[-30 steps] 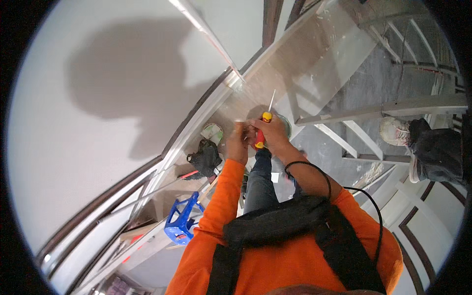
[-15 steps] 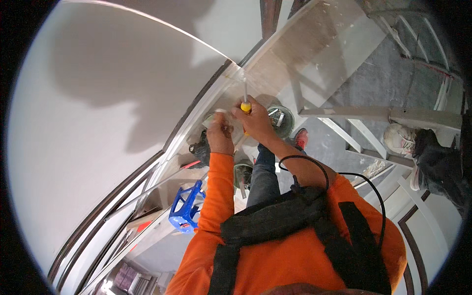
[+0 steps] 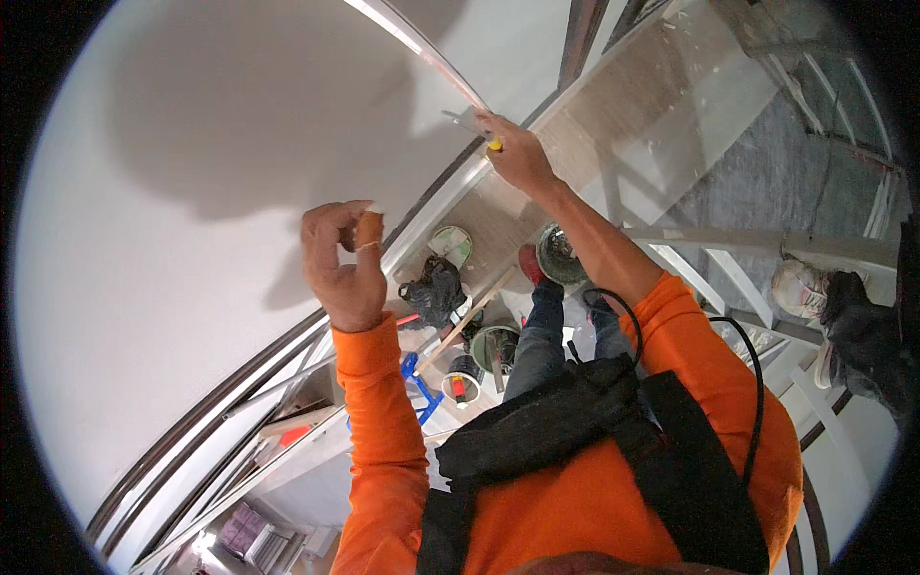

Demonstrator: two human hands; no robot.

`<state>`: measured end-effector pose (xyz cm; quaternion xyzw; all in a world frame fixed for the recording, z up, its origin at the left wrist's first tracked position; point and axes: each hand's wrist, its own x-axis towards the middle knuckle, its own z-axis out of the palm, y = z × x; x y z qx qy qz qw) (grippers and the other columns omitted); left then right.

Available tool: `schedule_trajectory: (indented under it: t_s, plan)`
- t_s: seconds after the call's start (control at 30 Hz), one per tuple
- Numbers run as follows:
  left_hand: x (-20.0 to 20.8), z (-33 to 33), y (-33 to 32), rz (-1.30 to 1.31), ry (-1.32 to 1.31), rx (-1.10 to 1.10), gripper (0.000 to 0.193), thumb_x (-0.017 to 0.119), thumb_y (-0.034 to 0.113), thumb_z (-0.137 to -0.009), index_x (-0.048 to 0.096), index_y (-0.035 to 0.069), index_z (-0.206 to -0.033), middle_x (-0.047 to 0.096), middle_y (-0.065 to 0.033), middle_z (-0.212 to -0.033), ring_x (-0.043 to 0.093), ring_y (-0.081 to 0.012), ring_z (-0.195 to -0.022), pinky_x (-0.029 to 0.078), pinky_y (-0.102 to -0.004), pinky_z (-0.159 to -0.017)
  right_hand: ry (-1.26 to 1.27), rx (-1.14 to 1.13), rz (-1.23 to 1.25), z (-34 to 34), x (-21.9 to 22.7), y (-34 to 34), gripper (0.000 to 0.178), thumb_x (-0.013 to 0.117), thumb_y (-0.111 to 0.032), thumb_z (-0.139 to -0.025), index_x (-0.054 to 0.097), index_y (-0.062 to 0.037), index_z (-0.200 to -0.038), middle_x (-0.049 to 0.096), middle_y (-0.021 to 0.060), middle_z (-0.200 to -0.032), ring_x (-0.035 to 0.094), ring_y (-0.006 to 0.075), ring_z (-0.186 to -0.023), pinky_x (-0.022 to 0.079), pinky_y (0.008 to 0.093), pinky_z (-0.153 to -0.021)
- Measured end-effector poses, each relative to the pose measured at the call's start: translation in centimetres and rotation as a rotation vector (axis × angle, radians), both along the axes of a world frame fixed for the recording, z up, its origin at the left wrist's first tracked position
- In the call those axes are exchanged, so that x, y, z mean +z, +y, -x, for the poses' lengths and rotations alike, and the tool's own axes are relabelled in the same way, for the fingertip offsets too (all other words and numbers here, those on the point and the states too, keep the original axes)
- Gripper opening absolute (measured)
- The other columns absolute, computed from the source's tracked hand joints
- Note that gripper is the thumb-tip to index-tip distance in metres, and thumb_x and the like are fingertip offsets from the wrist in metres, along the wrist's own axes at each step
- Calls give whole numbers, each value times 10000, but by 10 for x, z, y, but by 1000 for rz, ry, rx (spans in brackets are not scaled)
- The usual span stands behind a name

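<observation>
At upper centre, a screwdriver [image 3: 494, 144] is clasped in the right hand [image 3: 520, 158]; left of centre, the left hand [image 3: 342, 264] is held half-curled (whether anything is pinched cannot be told).

The yellow-handled metal screwdriver [image 3: 494, 144] in your right hand [image 3: 523, 159] is right of and beyond your left hand [image 3: 345, 268]; a crumpled black plastic bag [image 3: 436, 291] lies left of the far round green bucket [image 3: 545, 251].
</observation>
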<state>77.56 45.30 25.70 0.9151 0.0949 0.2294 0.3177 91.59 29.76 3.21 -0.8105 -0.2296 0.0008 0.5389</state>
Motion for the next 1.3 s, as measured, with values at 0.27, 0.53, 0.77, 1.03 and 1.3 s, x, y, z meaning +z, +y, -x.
schedule_trajectory:
  t_s: [0.27, 0.53, 0.77, 1.03, 1.3]
  plan:
    - [0, 35, 40, -21, 45, 73, 124, 638, -14, -813, 648, 50, -919, 572, -53, -881, 514, -115, -719, 409, -240, -621, 284, -40, -6, 26, 23, 17, 710, 537, 8, -807, 313, -80, -1476, 490, 232, -1367, 504, 372, -1233, 438, 371, -1010]
    - [-5, 55, 51, -44, 49, 109, 103, 651, -1, -815, 637, 57, -899, 574, -40, -868, 501, -121, -712, 411, -252, -625, 170, -156, -104, 13, -7, 62, 757, 545, 12, -749, 275, 11, -1456, 353, 241, -1471, 318, 387, -1381, 286, 401, -1141]
    - [0, 62, 91, -148, 18, 101, 137, 632, -25, -820, 633, 52, -934, 603, -57, -904, 529, -165, -784, 446, -288, -716, 332, -185, -217, 7, -1, 68, 706, 521, 27, -744, 346, -23, -1426, 475, 221, -1382, 440, 349, -1308, 346, 386, -1102]
    - [-73, 63, 69, 380, -34, 283, 117, 584, 37, -881, 648, 25, -978, 629, -34, -888, 554, -128, -788, 455, -264, -709, 418, -49, 35, 89, 11, 50, 588, 571, -145, -900, 304, 44, -1388, 546, 313, -1224, 576, 438, -1109, 465, 486, -952]
    - [-269, -43, -1, 1756, 399, 124, 154, 620, 254, -941, 558, 133, -867, 506, 10, -754, 506, -143, -702, 432, -286, -636, 723, -29, 98, 153, -43, -67, 399, 597, -301, -912, 517, -71, -1228, 655, 225, -916, 658, 382, -886, 508, 466, -747]
